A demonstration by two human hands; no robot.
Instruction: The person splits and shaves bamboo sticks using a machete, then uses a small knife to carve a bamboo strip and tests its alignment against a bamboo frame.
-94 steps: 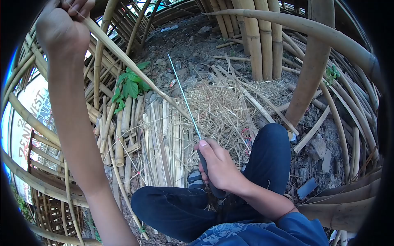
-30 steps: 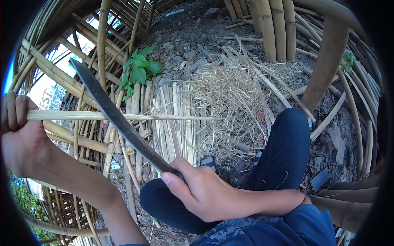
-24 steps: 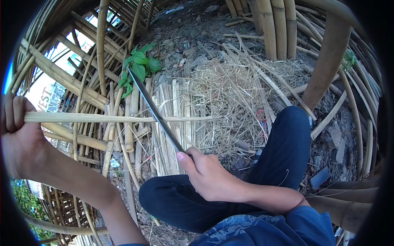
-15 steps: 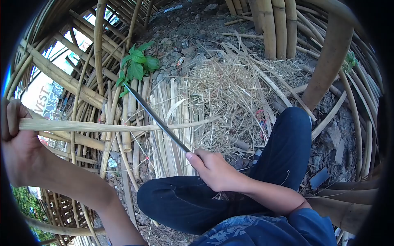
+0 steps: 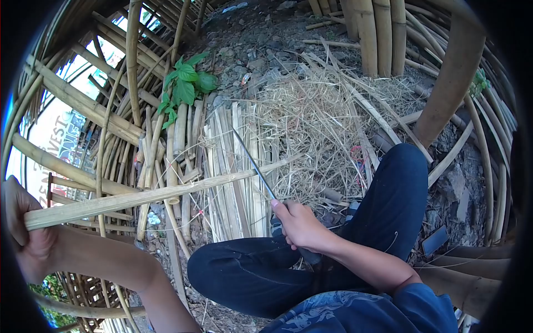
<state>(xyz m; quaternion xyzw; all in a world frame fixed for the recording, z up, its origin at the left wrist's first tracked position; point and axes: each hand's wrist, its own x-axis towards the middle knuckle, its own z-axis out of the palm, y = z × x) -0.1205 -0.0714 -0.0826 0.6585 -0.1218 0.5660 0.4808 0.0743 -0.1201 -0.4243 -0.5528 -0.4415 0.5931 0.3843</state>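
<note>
My left hand (image 5: 29,230) is closed around the near end of a long bamboo strip (image 5: 139,198) at the left edge of the view. The strip slants up to the right, its thin far end over the shavings. In my right hand (image 5: 302,225), low in the middle, is the dark handle of a long knife (image 5: 251,158). Its narrow blade points up and to the left and crosses the strip near the far end, seemingly touching it. Beneath them, split bamboo slats (image 5: 225,205) lie side by side on the ground.
A heap of pale shavings (image 5: 311,122) spreads beyond my bent knee (image 5: 402,172). Bamboo poles (image 5: 383,39) stand at the back and right. A leafy green plant (image 5: 186,83) grows behind the slats. A phone-like dark rectangle (image 5: 435,241) lies at the right.
The strip's held end has dropped and its broad face shows more. The knife has swung more upright and now crosses the strip farther right. A curled shaving near the blade is no longer visible.
</note>
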